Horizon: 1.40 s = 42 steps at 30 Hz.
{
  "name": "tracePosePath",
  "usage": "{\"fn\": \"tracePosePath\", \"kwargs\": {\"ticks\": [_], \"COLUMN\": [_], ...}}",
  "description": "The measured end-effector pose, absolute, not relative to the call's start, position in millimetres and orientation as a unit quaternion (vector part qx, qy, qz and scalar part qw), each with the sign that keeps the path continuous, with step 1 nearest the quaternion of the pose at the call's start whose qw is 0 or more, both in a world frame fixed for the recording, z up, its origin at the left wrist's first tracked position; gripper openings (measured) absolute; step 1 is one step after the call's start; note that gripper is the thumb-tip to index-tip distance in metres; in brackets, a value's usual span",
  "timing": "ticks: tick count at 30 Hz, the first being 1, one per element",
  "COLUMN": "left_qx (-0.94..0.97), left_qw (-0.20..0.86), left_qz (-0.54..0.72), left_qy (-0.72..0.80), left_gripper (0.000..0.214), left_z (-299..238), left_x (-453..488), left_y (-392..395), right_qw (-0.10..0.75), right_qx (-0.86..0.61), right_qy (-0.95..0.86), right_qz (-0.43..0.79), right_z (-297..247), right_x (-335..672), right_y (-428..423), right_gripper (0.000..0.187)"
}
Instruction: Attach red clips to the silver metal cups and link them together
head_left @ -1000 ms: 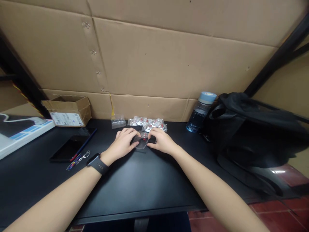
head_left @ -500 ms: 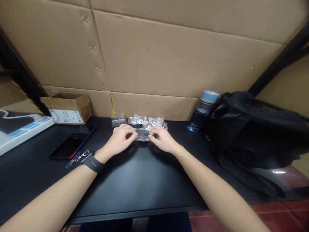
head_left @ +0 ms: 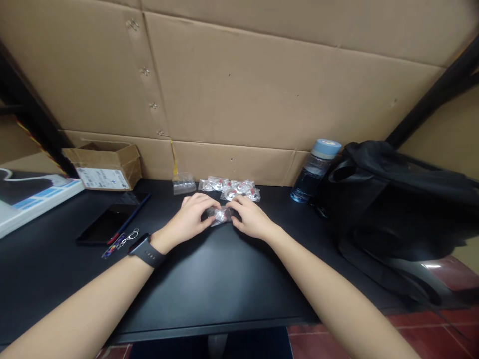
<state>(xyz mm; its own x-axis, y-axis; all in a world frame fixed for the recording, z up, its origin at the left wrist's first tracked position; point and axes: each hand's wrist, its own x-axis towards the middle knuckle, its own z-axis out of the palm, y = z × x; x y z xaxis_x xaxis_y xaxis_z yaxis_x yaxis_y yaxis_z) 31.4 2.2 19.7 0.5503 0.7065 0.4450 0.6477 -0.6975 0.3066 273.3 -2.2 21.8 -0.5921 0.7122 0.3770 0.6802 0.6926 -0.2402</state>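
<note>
While both hands are at work over the middle of the table (head_left: 217, 284), the packet (head_left: 221, 216) spans the gap between them. The left hand (head_left: 192, 218) has thumb and fingers pinched on one end, the right hand (head_left: 251, 218) on the other; the two hands are apart. The packet is clear film with something silvery inside, too small to identify. Just behind it sits a pile (head_left: 241, 188) of similar packets, clear, containing round silvery pieces with red marks. Left of the pile lies a bag (head_left: 184, 184), also clear; its contents cannot be made out. The box (head_left: 129, 167), cardboard, stands at the back left, top open, a white label on its front; its interior is mostly hidden. The bottle (head_left: 310, 174), transparent with its blue lid on, stands at the back right beside a black backpack (head_left: 396, 199), whose contents are out of sight.

The table surface is black and smooth. On its left side lie a tablet (head_left: 108, 222), screen dark, and, just beside it, a keyring (head_left: 121, 242). A brown cardboard wall (head_left: 262, 94) closes off the back, with metal fasteners along a seam. Red floor tiles (head_left: 318, 344) show below the front edge
</note>
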Motion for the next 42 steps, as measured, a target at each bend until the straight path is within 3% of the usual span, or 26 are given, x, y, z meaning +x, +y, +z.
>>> {"fn": "tracePosePath", "kwargs": {"ticks": [6, 12, 20, 28, 42], "left_qx": [0.887, 0.891, 0.891, 0.867, 0.827], "left_qw": [0.065, 0.071, 0.065, 0.062, 0.104], "left_qz": [0.265, 0.247, 0.208, 0.247, 0.282], "left_qy": [0.372, 0.374, 0.399, 0.429, 0.475], "left_gripper": [0.03, 0.02, 0.035, 0.023, 0.029], "left_z": [15, 22, 13, 13, 15], "left_x": [35, 36, 36, 37, 39], "left_y": [1, -5, -5, -3, -1], "right_qw": [0.267, 0.237, 0.179, 0.212, 0.241], "right_qx": [-0.354, -0.351, -0.395, -0.427, -0.436], "right_qy": [-0.896, -0.906, -0.901, -0.879, -0.864], "right_qz": [0.033, 0.017, 0.023, 0.032, 0.066], "right_z": [25, 30, 22, 18, 16], "right_x": [271, 270, 269, 269, 272], "right_y": [-4, -9, -7, -5, 2], "right_gripper": [0.044, 0.023, 0.033, 0.023, 0.011]}}
